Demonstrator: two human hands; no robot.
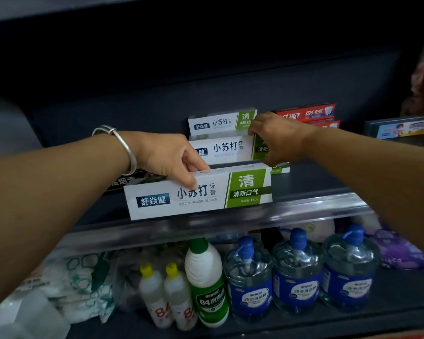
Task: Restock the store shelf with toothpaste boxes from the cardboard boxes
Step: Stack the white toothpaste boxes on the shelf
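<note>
At frame centre, the left hand (pixel 171 155) pinches the front white-and-green cardboard toothpaste box (pixel 198 192) at the dark shelf (pixel 316 182) edge; the right hand (pixel 277 137) grips the second box (pixel 224 148) behind. A nudge forward — the front box may tip off.

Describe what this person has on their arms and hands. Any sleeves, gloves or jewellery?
Both forearms are bare as far as the picture shows: no sleeves and no gloves. The left hand has a silver metal bangle around its wrist, a smooth band with a wrapped or overlapping section at the top. The right hand and its wrist carry nothing visible: no watch, ring or bracelet.
</note>
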